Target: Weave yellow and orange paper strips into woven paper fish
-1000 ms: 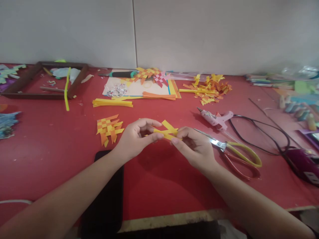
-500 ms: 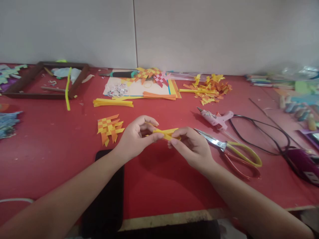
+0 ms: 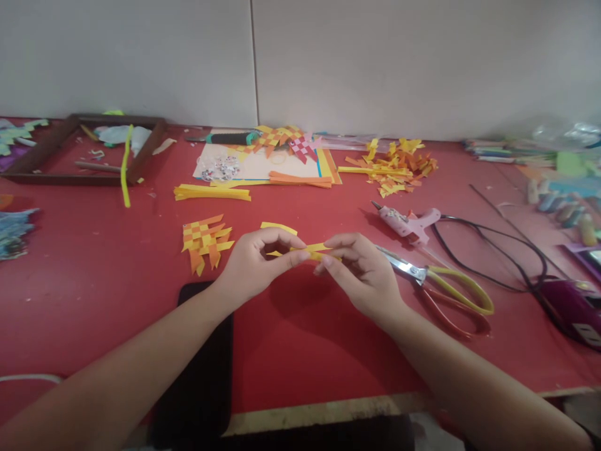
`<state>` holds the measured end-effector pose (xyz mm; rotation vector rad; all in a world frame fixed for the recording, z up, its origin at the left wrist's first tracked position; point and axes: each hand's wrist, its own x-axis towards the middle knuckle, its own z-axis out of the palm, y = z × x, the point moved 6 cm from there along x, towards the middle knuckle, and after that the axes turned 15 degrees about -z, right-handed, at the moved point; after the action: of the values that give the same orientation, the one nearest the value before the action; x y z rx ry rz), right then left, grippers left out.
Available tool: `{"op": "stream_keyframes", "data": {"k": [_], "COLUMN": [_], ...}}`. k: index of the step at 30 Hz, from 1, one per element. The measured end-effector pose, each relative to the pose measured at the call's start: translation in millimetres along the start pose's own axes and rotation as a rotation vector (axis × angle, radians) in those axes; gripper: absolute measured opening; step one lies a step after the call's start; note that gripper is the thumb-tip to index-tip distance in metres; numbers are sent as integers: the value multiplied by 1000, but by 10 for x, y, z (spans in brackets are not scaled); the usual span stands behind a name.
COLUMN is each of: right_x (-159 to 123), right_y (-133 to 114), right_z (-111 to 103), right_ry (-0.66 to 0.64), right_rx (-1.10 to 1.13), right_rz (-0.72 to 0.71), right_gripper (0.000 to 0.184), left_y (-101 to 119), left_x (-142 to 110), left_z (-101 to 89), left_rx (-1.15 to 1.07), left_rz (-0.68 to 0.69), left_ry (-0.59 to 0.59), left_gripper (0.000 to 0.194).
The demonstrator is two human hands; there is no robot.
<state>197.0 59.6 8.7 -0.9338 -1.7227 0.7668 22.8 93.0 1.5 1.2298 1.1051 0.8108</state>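
Yellow paper strips point(image 3: 315, 248) are pinched between my two hands above the red table. My left hand point(image 3: 260, 260) is closed on their left part, thumb in front and fingers behind. At the right end, my right hand point(image 3: 359, 266) grips them between thumb and fingertips. The fingers hide part of the strips, so how they are folded cannot be made out. Just beyond my left fingers shows another yellow strip point(image 3: 279, 227). Left of my left hand lies a woven orange and yellow paper fish point(image 3: 204, 241).
Scissors point(image 3: 413, 270) and a pink glue gun point(image 3: 408, 224) with a black cord lie to the right. Behind are yellow strips point(image 3: 213, 192), orange strips point(image 3: 300, 180) and paper scraps point(image 3: 404, 166). A brown frame point(image 3: 61, 180) sits back left; a black phone-like slab point(image 3: 201, 369) is under my left forearm.
My right fingers have shifted slightly up and inward along the yellow strips. The separate yellow strip behind my left hand now shows more fully. The view has moved very slightly.
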Motion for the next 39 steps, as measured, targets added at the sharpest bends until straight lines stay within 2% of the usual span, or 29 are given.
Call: {"op": "stream_keyframes", "data": {"k": [8, 15, 25, 32, 39], "right_x": [-22, -13, -7, -8, 15], "right_y": [37, 28, 42, 39, 80], "right_z": [-22, -21, -36, -24, -80], "right_ry": [21, 44, 57, 54, 123], "right_rx": [-10, 23, -13, 27, 91], "right_rz": [50, 53, 76, 86, 170], "right_gripper": [10, 12, 15, 19, 25], "left_y": [-77, -81, -105, -106, -139], "left_x": [34, 23, 42, 47, 64], "left_z": [-8, -13, -17, -58, -95], "left_rx": [-135, -125, -163, -202, -319], "left_rz": [-44, -54, -82, -100, -80], "left_ry": [-32, -21, 16, 62, 66], "left_gripper": [23, 22, 35, 32, 30]}}
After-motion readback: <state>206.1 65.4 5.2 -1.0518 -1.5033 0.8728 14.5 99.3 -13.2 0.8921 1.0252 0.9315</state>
